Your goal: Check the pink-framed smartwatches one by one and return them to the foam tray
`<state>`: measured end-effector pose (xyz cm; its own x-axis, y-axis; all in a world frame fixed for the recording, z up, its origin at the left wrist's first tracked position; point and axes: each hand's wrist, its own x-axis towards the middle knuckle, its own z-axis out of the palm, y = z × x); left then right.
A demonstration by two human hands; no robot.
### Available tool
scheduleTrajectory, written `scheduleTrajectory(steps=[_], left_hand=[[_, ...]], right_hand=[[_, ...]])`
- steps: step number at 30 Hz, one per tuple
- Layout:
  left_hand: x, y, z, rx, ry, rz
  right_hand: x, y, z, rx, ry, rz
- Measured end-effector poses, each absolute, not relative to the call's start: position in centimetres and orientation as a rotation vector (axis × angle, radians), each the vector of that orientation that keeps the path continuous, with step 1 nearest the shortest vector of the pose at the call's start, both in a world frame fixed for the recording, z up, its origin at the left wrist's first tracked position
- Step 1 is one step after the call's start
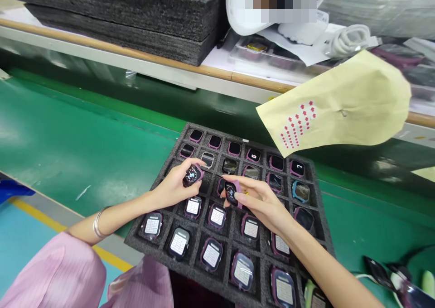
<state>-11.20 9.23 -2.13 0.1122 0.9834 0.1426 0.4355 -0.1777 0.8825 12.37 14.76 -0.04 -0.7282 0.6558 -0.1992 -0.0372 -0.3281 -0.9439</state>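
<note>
Above a dark foam tray (199, 253) of watches, my left hand (181, 181) holds a purple-framed watch (193, 175) between thumb and fingers, its lit face showing a dial. To its right, my right hand (258, 198) grips a second purple watch (231, 193), also lit and tilted sideways. The two watches are apart. Many tray compartments hold watches with dark screens at the back and watches with white printed labels in the front rows, such as a labelled watch (211, 254). A blue-framed watch (301, 191) lies at the right.
Black foam blocks (136, 22) are stacked on the shelf (217, 72) behind. Yellow paper with red arrow stickers (336, 108) hangs over the shelf edge. A coiled white cable (350, 40) lies there too. Dark items (377, 271) and cables sit at the lower right.
</note>
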Motion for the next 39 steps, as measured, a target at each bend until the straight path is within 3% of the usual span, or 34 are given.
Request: scheduleTrajectory(steps=[26, 39], left_hand=[[-11.2, 8.8, -1.4, 1.689, 1.390, 1.098], [-10.3, 9.1, -1.1, 0.766, 0.885, 1.004]], right_hand=[[13.2, 14.7, 0.8, -0.796, -1.538, 2.045], [12.1, 14.4, -0.2, -0.657, -1.539, 2.223]])
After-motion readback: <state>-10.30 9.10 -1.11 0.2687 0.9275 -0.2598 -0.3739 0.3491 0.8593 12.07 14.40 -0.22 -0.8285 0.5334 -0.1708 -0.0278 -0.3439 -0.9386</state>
